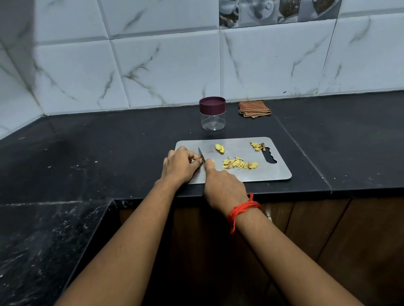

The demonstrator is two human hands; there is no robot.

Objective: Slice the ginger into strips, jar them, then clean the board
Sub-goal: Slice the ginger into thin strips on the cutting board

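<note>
A steel cutting board (271,171) lies on the black counter. My right hand (221,185) grips a knife (201,154) whose blade points away from me, standing on the board's left part. My left hand (179,165) pinches a small ginger piece against the blade; the piece is mostly hidden by my fingers. Cut ginger strips (239,163) lie in a row at mid-board. A ginger chunk (219,148) sits behind them, and peel scraps (257,146) lie near the board's handle slot. A clear jar (213,114) with a maroon lid on stands behind the board.
A folded brown checked cloth (254,108) lies by the tiled wall, right of the jar. The counter's front edge runs just under the board. A lower speckled black surface (34,253) lies to the left.
</note>
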